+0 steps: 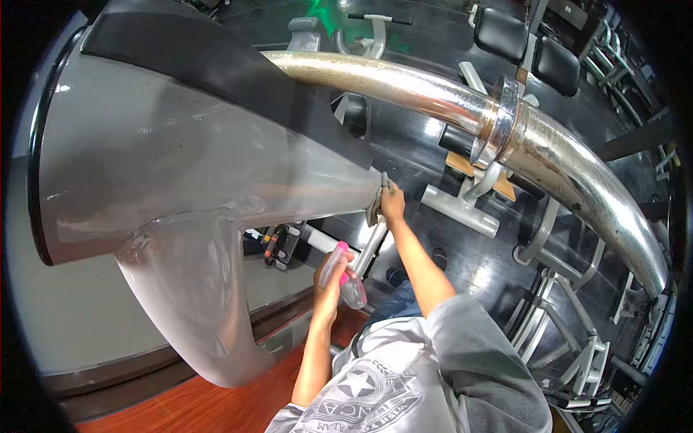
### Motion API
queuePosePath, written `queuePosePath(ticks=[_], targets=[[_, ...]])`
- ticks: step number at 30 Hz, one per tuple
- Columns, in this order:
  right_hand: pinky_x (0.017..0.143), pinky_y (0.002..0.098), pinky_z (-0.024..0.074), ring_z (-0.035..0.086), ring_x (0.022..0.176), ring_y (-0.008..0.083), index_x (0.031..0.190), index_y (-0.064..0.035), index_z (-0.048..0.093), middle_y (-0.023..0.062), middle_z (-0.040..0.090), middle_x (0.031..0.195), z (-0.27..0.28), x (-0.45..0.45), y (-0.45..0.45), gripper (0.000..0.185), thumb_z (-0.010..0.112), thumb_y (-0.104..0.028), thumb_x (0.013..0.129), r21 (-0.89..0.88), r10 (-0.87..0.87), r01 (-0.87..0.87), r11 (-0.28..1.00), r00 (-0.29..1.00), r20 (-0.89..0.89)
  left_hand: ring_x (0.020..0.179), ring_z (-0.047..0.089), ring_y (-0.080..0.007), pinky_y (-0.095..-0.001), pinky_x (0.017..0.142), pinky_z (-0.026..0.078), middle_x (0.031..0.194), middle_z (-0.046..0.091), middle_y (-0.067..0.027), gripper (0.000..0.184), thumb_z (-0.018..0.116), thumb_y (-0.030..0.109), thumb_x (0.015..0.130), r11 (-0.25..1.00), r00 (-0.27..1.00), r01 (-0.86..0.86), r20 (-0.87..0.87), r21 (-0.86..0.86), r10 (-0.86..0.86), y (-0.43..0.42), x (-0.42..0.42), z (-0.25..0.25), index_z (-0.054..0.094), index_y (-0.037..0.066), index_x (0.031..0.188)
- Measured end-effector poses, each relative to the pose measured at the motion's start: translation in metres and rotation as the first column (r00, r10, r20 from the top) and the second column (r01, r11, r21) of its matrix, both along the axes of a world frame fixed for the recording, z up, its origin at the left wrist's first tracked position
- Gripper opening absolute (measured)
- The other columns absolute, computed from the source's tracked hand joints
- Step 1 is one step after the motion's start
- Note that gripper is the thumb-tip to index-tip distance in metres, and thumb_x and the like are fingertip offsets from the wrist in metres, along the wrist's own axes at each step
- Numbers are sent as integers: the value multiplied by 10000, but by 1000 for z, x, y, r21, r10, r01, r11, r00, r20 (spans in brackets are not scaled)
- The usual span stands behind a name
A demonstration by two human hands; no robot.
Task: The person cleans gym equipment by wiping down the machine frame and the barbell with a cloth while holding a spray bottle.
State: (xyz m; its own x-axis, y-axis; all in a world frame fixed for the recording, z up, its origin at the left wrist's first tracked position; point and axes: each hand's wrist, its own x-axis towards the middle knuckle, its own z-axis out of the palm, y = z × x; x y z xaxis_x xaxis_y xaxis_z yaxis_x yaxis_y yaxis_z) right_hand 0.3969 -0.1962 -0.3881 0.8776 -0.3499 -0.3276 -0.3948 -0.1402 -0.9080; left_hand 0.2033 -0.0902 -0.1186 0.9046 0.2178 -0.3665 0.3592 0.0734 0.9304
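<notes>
My right hand [392, 204] presses a grey cloth [375, 207] against the narrow end of a large grey-painted metal frame [180, 151]. Its fingers are closed on the cloth, which hangs partly below the frame's edge. Lower and to the left, my left hand [327, 297] is wrapped round a clear spray bottle [354, 294] with pink parts on its top. The bottle is tilted and apart from the frame. Part of it is hidden behind the fingers.
A thick curved chrome bar [577, 173] with a ring collar [505, 108] arches across the upper right. Beyond it stand gym machines with black padded seats [500, 34]. A grey padded roller [460, 211] is near my right arm. Reddish wood flooring [173, 404] lies at lower left.
</notes>
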Motion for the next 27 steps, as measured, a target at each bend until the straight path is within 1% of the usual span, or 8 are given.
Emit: queuePosePath(ticks=[6,11,14,18,19,21,23,27], targets=[[1035,319,432,602,1187,251,1370,-98,634,113,611,1229,179,-61,-12,403,585,-63,972,79,52,-96,992,896,441,769,598,-116,-292,773,486,1032,672,-27,289,604,300,1035,999,999,26,-18,-21,-26,-6,3,-9,672,34,1127],[1021,401,450,605,1156,351,1379,-117,632,179,613,1193,86,-41,2,439,595,-107,942,58,-54,33,998,903,426,770,598,-114,-288,766,482,1014,670,-26,287,602,297,1036,1000,1000,3,21,-11,-3,-8,3,-2,672,31,1120],[1035,477,447,585,1209,427,1382,-101,606,281,612,1255,13,-22,-5,452,606,-209,942,273,-46,60,960,997,-56,775,602,-109,-286,764,470,990,670,-20,299,607,317,1033,999,999,-24,24,23,23,-4,-4,-4,677,37,1114],[1024,517,436,577,1182,471,1313,-44,593,305,611,1226,34,-26,4,424,619,-206,922,107,-32,31,994,999,4,822,619,-124,-308,807,494,1085,659,-37,435,635,370,1014,999,1000,-8,7,38,8,5,-9,-17,612,24,1277],[937,510,528,597,1169,420,1326,-19,562,279,597,1255,40,-32,8,419,605,-183,943,73,-3,-4,997,996,91,825,619,-124,-309,807,494,1091,659,-38,435,634,368,1015,999,1000,-31,6,38,31,4,-9,-17,610,24,1280],[775,432,626,628,1127,329,1363,-6,488,233,554,1312,99,-50,9,422,575,-175,986,517,1,-4,856,1000,5,825,616,-134,-316,817,489,1080,646,-42,428,620,370,1023,996,996,-87,34,13,87,0,-10,-15,609,16,1262],[662,342,650,640,1072,264,1426,-30,378,196,505,1348,170,-70,0,465,553,-198,1030,644,96,-94,760,995,32,798,614,-125,-310,787,495,1061,697,-56,371,628,337,1021,988,983,-154,102,25,151,-5,-11,-10,657,6,1186],[816,455,652,636,1150,306,1511,-79,252,186,489,1391,250,-98,-29,592,569,-269,1049,804,307,-288,521,942,138,741,643,-130,-291,722,488,1026,711,-74,323,619,306,1029,955,939,-277,239,105,246,-17,-17,13,693,5,1117]])
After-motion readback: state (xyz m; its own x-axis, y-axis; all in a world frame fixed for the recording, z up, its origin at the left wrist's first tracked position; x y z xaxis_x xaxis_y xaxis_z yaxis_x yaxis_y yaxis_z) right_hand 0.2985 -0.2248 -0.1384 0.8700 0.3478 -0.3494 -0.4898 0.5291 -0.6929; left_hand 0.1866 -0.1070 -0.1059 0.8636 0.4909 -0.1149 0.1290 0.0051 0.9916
